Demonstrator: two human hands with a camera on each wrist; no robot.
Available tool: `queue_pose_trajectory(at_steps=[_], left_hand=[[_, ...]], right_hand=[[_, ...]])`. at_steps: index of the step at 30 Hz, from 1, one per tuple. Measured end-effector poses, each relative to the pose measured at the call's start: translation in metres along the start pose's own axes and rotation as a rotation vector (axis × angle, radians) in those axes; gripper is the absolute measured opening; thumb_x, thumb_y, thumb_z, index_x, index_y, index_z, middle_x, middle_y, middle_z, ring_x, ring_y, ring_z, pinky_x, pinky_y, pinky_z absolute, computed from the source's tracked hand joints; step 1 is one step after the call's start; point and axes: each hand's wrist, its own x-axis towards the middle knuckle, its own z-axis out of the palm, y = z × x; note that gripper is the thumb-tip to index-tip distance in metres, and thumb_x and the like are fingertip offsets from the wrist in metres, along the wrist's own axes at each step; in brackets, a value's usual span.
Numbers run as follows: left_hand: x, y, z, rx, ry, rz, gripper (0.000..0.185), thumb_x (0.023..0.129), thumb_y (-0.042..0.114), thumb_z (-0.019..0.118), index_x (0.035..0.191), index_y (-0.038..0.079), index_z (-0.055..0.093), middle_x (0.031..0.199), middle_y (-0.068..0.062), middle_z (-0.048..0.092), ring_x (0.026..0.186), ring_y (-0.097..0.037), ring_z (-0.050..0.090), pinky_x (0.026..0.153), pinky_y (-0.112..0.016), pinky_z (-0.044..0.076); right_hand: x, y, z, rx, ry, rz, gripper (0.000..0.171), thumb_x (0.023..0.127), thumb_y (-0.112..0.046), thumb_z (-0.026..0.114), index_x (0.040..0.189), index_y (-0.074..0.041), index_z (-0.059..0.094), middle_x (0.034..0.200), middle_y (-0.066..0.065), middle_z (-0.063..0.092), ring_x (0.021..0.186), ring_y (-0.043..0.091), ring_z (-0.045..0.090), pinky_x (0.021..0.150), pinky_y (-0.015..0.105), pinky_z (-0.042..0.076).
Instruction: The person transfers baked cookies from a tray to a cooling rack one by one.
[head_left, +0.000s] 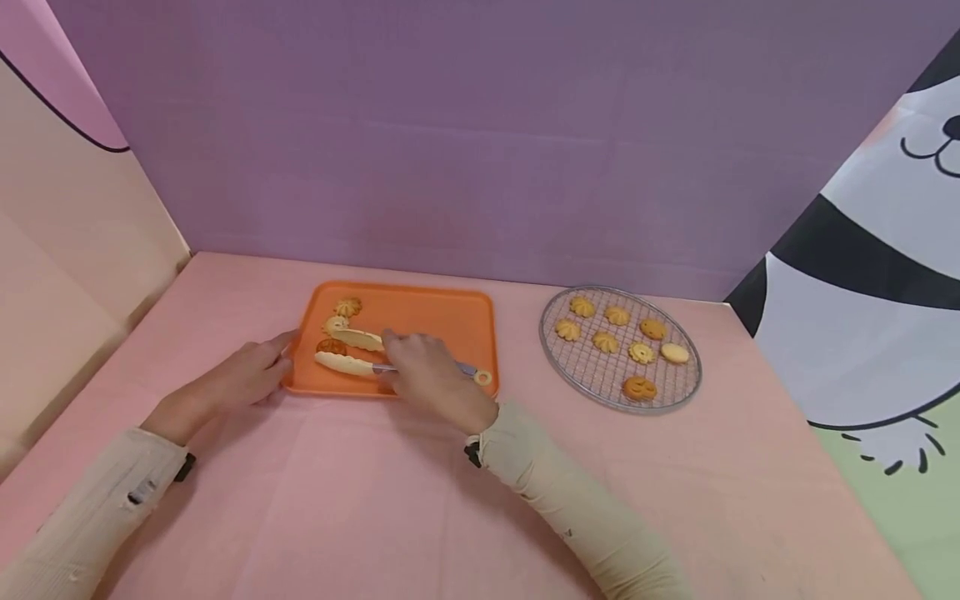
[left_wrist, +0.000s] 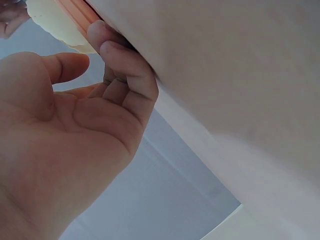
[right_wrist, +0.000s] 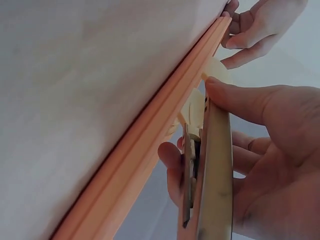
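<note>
My right hand (head_left: 427, 371) grips a pair of tongs (head_left: 351, 364) with cream scalloped tips and a purple handle, low over the orange tray (head_left: 442, 312). The tongs' tips stand spread, one on each side of a brown cookie (head_left: 331, 347) at the tray's left. Two paler cookies lie behind it: a ring-shaped one (head_left: 336, 324) by the upper tip and a ridged one (head_left: 348, 307) farther back. At the tray's left edge, my left hand (head_left: 251, 372) touches the rim with loosely bent fingers. Its thumb (left_wrist: 70, 67) stands apart from the rim in the left wrist view.
A round wire rack (head_left: 600, 379) with several cookies of different shapes stands right of the tray. Pink cloth (head_left: 360, 500) covers the table. A purple backdrop (head_left: 480, 167) rises behind, with a panda-print panel (head_left: 885, 275) on the right.
</note>
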Motion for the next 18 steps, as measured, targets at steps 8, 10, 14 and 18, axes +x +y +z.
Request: queue_pose_trajectory(at_steps=[8,10,14,18], left_hand=[[0.000,0.000,-0.001,-0.007,-0.008,-0.006,0.058,0.103,0.011,0.041,0.154,-0.010,0.020,0.061,-0.001,0.055,0.049,-0.015,0.049,0.051,-0.029,0.044],[0.000,0.000,-0.002,-0.007,-0.011,-0.004,0.059,0.103,0.012,0.042,0.154,-0.010,0.020,0.061,-0.001,0.055,0.049,-0.015,0.049,0.050,-0.028,0.044],[-0.001,0.000,-0.002,-0.002,-0.021,-0.007,0.059,0.103,0.012,0.042,0.153,-0.010,0.019,0.063,-0.001,0.055,0.050,-0.015,0.049,0.050,-0.028,0.044],[-0.001,0.001,-0.002,0.006,-0.024,-0.009,0.059,0.103,0.011,0.043,0.153,-0.011,0.019,0.063,-0.001,0.055,0.050,-0.015,0.050,0.050,-0.028,0.044]], right_hand=[[-0.002,0.007,-0.007,0.082,-0.032,0.016,0.043,0.092,-0.025,0.073,0.127,-0.007,0.057,0.091,0.003,0.068,0.080,0.016,0.066,0.067,0.029,0.053],[-0.002,0.009,-0.009,0.091,-0.041,0.025,0.054,0.091,-0.026,0.074,0.137,-0.006,0.052,0.096,0.005,0.070,0.083,0.018,0.068,0.071,0.030,0.055],[0.000,0.010,-0.009,0.089,-0.059,0.041,0.054,0.091,-0.028,0.074,0.138,-0.007,0.056,0.111,0.007,0.070,0.094,0.019,0.068,0.078,0.033,0.055],[0.000,0.012,-0.007,0.091,-0.064,0.047,0.048,0.092,-0.027,0.073,0.134,-0.009,0.061,0.121,0.006,0.069,0.102,0.020,0.067,0.083,0.034,0.055]])
